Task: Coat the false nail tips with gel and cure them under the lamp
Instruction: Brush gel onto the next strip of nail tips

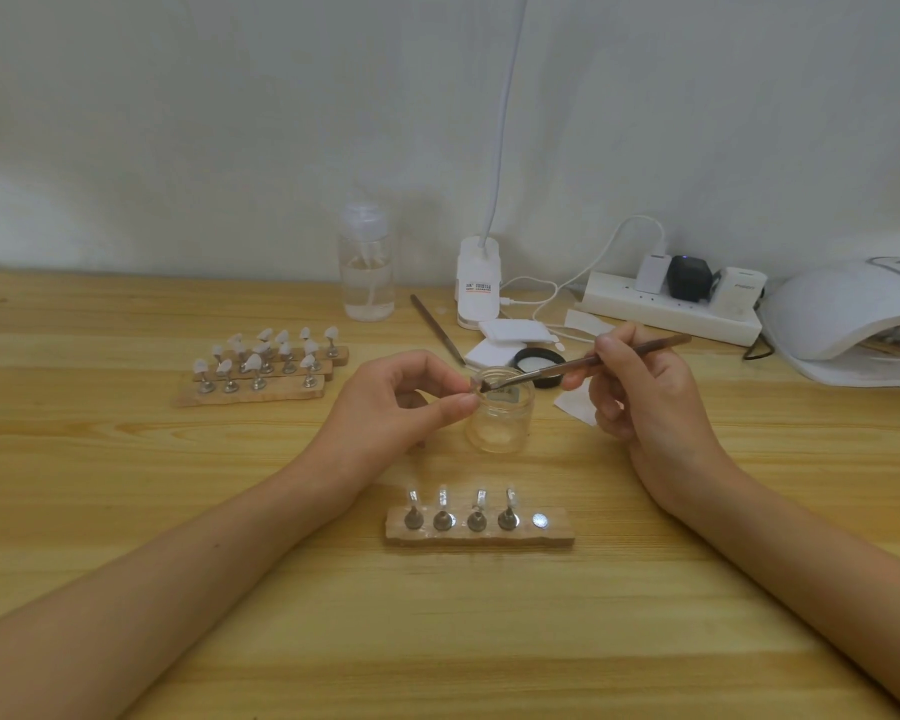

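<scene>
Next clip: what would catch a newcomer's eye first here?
The two hands at centre: the right hand holds a brush with its tip at the mouth of a small glass jar, while the left hand pinches a small item at the rim. Just in front lies a wooden strip carrying four clear nail tips on stands and one bare disc; the white curing lamp sits at the far right.

Table: pale yellow wood grain. Jar: clear glass. Jar lid: black. Brush: brown. Curing lamp: white. Power strip: white. Nail tips: white.
</scene>
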Tool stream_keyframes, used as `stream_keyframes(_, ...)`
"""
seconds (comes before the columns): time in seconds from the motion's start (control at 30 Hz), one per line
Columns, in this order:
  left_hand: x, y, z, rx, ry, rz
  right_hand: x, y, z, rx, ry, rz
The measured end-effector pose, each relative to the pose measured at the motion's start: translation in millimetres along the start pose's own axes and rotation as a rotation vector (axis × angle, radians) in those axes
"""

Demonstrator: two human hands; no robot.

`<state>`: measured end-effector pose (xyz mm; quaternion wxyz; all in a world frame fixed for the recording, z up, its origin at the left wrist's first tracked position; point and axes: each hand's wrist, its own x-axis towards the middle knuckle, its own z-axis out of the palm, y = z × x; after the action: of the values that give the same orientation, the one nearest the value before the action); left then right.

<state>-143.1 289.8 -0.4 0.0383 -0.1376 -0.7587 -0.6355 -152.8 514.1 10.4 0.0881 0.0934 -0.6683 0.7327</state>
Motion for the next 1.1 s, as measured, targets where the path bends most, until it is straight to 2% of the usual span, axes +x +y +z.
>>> stream_keyframes(0.1,-0.3,0.7,0.2,-0.003,0.0,-0.003,0.8,-0.2,-1.8,0.031,0.041,0.007)
stream_keyframes(0.23,-0.5,0.2,-0.5,0.007,0.001,-0.002,-1.2,-1.3,0.4,0.015,-0.024,-0.018)
stream_keyframes(0.37,-1.2,1.4,-0.3,0.004,-0.005,0.007,0.7,0.6,-2.1,0.032,0.038,0.014)
stream_keyframes(0.5,-1.5,1.7,-0.1,0.016,0.009,0.009,0.5,0.7,-1.3,0.037,-0.025,-0.035)
stream_keyframes(0.67,-1.1,1.2,-0.1,0.016,0.015,0.019,2.5,3.4,-3.2,0.041,0.057,0.0)
stream_keyframes(0.8,-1.5,1.4,-0.4,0.015,0.019,0.021,0.5,2.0,-1.5,0.035,-0.03,-0.042)
stream_keyframes(0.93,-2.3,0.3,-0.6,0.0,0.02,0.044,2.1,2.8,-3.5,0.039,0.052,-0.017)
stream_keyframes(1.0,-2.5,0.6,-0.5,0.002,0.018,0.051,1.1,0.5,-2.7,0.081,0.015,-0.025)
stream_keyframes(1.1,-1.8,0.8,-0.6,0.011,0.03,0.058,-0.8,0.0,-0.9,0.015,-0.025,-0.027)
